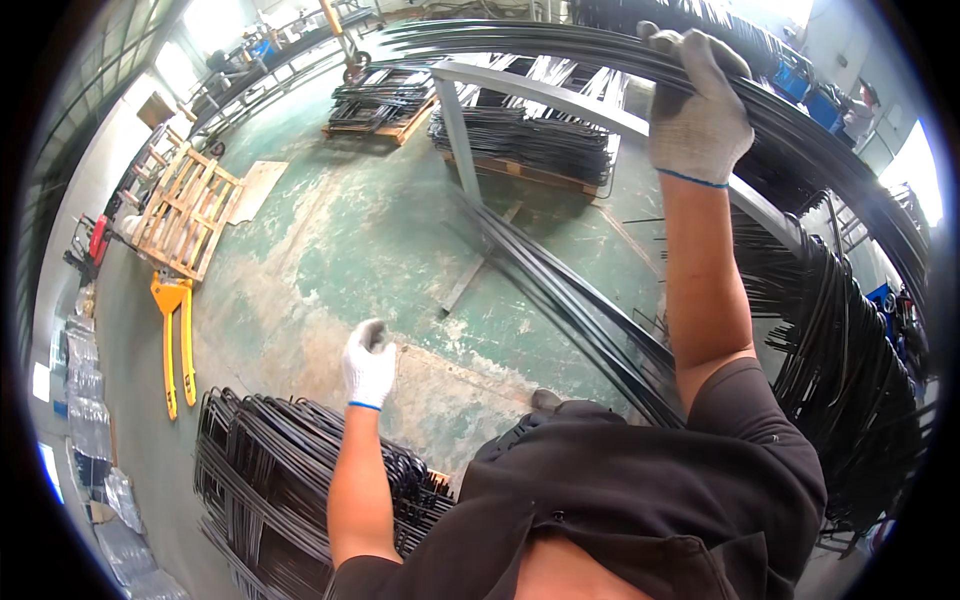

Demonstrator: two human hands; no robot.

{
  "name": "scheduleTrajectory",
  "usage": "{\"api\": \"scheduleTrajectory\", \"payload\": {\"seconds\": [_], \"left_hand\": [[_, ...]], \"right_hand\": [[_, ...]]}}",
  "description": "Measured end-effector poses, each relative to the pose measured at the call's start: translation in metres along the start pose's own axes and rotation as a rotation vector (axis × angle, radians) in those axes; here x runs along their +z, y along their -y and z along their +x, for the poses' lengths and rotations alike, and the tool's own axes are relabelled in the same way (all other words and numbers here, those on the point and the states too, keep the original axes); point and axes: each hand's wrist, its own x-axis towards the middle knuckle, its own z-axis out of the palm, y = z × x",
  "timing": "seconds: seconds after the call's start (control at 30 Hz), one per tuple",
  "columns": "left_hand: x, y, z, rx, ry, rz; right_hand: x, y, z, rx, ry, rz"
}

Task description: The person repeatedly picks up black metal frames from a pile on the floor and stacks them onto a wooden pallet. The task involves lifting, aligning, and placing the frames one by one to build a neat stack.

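Up at the far right, my right hand (703, 105), in a white glove with a blue cuff edge, is closed over a bundle of long thin black rods (560, 42). The bundle runs across above a grey metal frame (540, 92). My left hand (370, 365), gloved alike, hangs over the floor with fingers loosely curled and a gap by the thumb; nothing shows in it. Below the frame, more long dark rods (570, 285) slant down toward my right side, their far ends blurred. Closest to my left forearm is a stack of bent black rods (270, 470).
Wooden pallets with black wire parts (380, 100) (530, 145) stand beyond the frame. At left are a yellow pallet jack (172, 300), a leaning wooden pallet (185, 215) and wrapped packages (90, 400). Many black rods (840, 350) hang at right. A person (860, 112) stands far right.
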Motion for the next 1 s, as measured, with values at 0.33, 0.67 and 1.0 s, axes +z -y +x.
{"api": "scheduleTrajectory", "payload": {"seconds": [0.33, 0.67, 1.0], "left_hand": [[0.104, 0.049, -0.051, -0.347, -0.015, -0.263], [0.119, 0.009, -0.054, -0.549, -0.115, -0.402], [0.056, 0.01, -0.164, -0.424, -0.336, 0.329]], "right_hand": [[-0.197, -0.172, 0.111, 0.208, -0.716, -0.001], [-0.243, -0.265, 0.164, 1.043, 0.557, -1.392], [-0.409, -0.302, 0.179, 0.578, 1.179, -1.883]]}}
